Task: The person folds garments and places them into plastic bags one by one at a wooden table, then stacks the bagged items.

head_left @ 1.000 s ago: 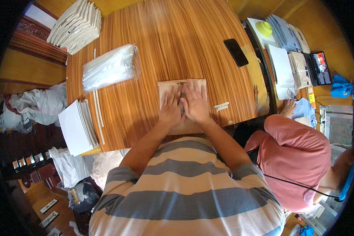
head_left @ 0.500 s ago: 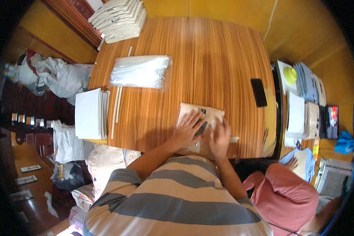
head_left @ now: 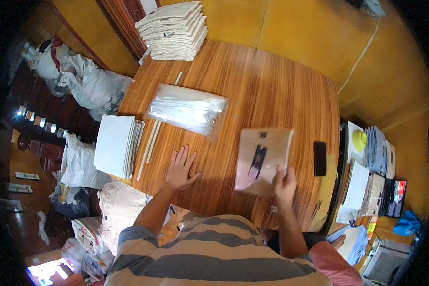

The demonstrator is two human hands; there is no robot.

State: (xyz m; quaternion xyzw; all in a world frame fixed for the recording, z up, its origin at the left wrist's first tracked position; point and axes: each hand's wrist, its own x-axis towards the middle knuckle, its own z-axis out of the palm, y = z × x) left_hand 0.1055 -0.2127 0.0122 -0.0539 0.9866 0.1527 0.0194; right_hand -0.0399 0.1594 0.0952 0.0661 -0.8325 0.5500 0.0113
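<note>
A folded beige garment in a clear plastic bag, with a dark label on its front, is right of the table's middle, slightly blurred. My right hand pinches its lower right edge between thumb and fingers. Whether the bag touches the tabletop I cannot tell. Lying flat on the wooden table, my left hand has its fingers spread and holds nothing. Beyond that hand rests a pile of clear plastic bags.
White boards are stacked at the table's left edge. Folded cream garments form a tall pile at the far left corner. A black phone lies at the right. Beside me, another person's hand touches blue cloth.
My left hand has left the bagged garment and moved left onto the tabletop. My right hand has shifted right with the bag, and the view has turned.
</note>
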